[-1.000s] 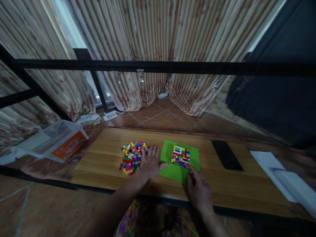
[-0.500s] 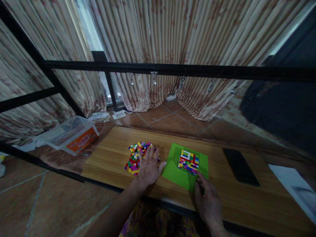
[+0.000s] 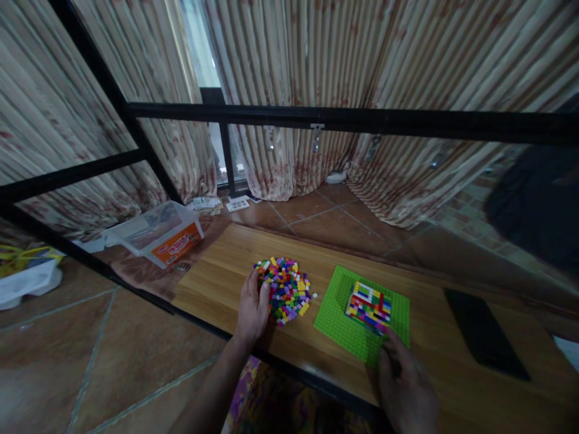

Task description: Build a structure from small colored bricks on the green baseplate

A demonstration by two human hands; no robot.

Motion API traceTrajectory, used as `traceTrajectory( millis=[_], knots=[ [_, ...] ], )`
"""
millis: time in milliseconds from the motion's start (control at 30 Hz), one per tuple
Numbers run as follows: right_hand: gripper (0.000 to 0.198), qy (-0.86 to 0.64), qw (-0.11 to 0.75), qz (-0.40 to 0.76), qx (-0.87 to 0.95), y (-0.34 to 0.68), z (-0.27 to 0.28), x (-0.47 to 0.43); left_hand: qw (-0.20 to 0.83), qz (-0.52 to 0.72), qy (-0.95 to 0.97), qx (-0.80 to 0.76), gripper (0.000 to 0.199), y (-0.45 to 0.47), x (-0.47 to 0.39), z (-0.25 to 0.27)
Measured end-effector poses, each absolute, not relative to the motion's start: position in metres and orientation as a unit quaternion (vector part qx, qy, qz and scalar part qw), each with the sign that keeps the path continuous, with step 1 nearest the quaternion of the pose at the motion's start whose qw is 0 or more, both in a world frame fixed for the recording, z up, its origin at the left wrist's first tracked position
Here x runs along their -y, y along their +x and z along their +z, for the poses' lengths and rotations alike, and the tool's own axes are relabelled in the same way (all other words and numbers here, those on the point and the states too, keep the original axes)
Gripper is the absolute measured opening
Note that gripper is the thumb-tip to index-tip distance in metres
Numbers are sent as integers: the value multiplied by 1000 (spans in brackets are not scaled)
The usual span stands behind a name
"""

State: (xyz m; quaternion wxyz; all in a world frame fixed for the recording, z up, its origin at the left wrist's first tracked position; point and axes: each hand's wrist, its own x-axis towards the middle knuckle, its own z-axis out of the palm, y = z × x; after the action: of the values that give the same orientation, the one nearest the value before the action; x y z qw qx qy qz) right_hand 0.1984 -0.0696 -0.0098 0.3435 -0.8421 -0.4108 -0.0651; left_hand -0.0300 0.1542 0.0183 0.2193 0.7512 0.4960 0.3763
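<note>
My left hand (image 3: 253,307) rests at the left edge of a pile of small coloured building bricks (image 3: 289,292), fingers extended and thumb apart, touching the bricks at its side. On a green baseplate (image 3: 332,322) sits a low rectangular build of multicoloured bricks (image 3: 370,306), with a white outline at its far left corner. My right hand (image 3: 404,377) is at the plate's near right, its index fingertip at the near right corner of the build. The thumb is apart from that finger, and nothing shows between them; the other fingers are partly hidden.
A dark phone-like slab (image 3: 484,331) lies right of the baseplate on the wooden table (image 3: 217,274). On the floor beyond the left end stands a clear plastic box (image 3: 156,232) with an orange label. A black metal bar (image 3: 271,114) crosses ahead, before striped curtains.
My left hand has moved from on top of the bricks to their left edge, and the pile looks rounder. The view has shifted left; my right hand stays by the build.
</note>
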Motion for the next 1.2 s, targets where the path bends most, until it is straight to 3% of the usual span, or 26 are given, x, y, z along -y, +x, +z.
traceTrajectory(
  millis=[333,567,667,800,1000,1200],
  knots=[
    [53,-837,334,-88,424,200,-7,70,256,410,731,-483,50,-29,-143,26],
    [54,-834,339,-82,427,198,-3,70,120,230,862,-435,103,-58,-110,30],
    [55,-833,341,-77,428,197,-1,70,75,191,863,-461,113,-53,-107,28],
    [55,-838,336,-72,425,197,1,70,59,175,856,-483,117,-39,-115,28],
    [56,-834,336,-77,431,199,0,70,59,172,868,-461,101,-22,-130,34],
    [53,-840,338,-64,420,200,-2,72,83,197,884,-416,97,-24,-133,33]
  ],
)
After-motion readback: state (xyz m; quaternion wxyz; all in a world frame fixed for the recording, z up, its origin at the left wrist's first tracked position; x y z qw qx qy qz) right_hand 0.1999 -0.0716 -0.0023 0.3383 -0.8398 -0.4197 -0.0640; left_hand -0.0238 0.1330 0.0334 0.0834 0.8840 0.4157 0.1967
